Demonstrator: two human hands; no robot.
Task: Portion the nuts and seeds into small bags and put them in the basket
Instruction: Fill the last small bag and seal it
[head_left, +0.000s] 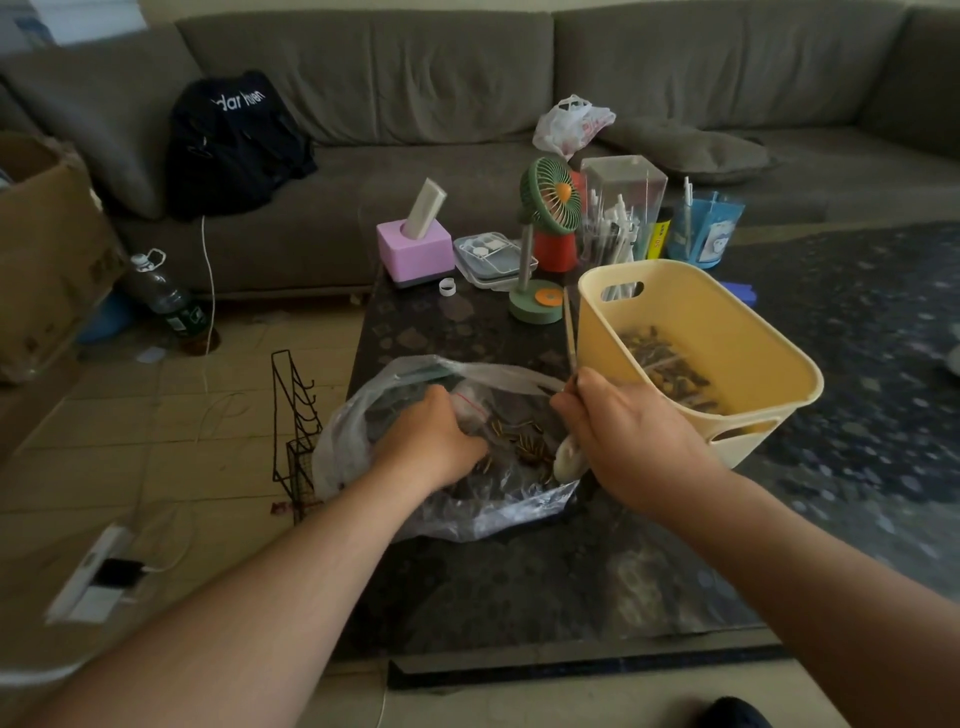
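A: Where are the nuts and seeds sitting?
B: Loose brown seeds (524, 447) are lying inside a big clear plastic bag (363, 415), which is sitting open on the dark patterned worktop (467, 322), near its left edge.
A: Small bags?
B: One small clear bag with a red seal line (470, 402) is lying inside the big bag, just past the left hand. More filled ones (667, 366) are lying in the bottom of the yellow basket (727, 332).
A: Left hand?
B: The left hand (428, 441) is reaching down into the big bag, fingers curled into the seeds. Fingertips are hidden, so cannot tell whether it is grasping anything.
A: Right hand?
B: The right hand (623, 426) is pinching the big bag's rim, pulling it taut and holding the mouth open. Something white and round (569, 457) is showing just below that hand; unclear what.
A: Basket position?
B: Standing on the worktop to the right of the big bag, tilted, just beside the right hand.
A: Rest?
B: A green desk fan (550, 200), a pink tissue box (415, 249), a clear pen holder (621, 208) and a blue cup (704, 228) are standing at the far end. A grey sofa (467, 78) is running behind, with a black backpack (234, 140) on it. A black wire rack (296, 415) is standing on the floor to the left.
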